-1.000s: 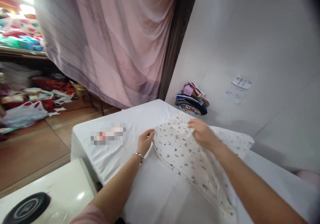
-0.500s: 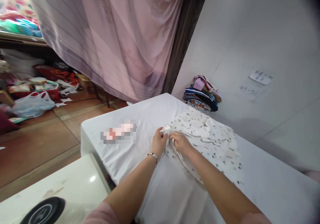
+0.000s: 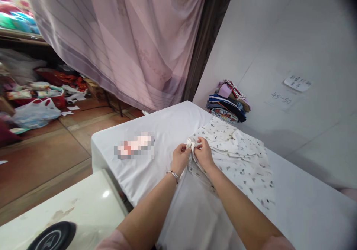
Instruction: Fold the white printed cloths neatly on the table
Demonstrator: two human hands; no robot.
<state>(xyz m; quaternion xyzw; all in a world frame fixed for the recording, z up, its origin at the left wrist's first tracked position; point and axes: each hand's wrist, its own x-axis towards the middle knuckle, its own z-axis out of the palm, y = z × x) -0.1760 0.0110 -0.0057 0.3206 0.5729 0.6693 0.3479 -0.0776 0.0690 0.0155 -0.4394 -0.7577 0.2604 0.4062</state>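
Note:
A white garment [image 3: 242, 164] with small dark printed motifs lies spread on the white-covered table [image 3: 164, 127]; its exact kind does not show. My left hand [image 3: 180, 157], with a bracelet at the wrist, pinches a bunched bit of its left edge between thumb and fingers. Close beside it, my right hand [image 3: 203, 153] has its thumb and fingers closed on the same bunched edge, with the index finger somewhat raised. The fold under both hands is partly hidden by the fingers and forearms.
A stack of folded clothes [image 3: 227, 101] stands at the table's far edge by the grey wall [image 3: 306, 49]. A blurred pinkish item [image 3: 135, 146] lies on the table's left part. A pale surface with a black round object [image 3: 52, 237] is at lower left. Bags [image 3: 37, 112] lie on the tiled floor.
My fingers have shifted on the bunched edge, which now stands up a little between them. My right index finger has lifted. The view has moved slightly.

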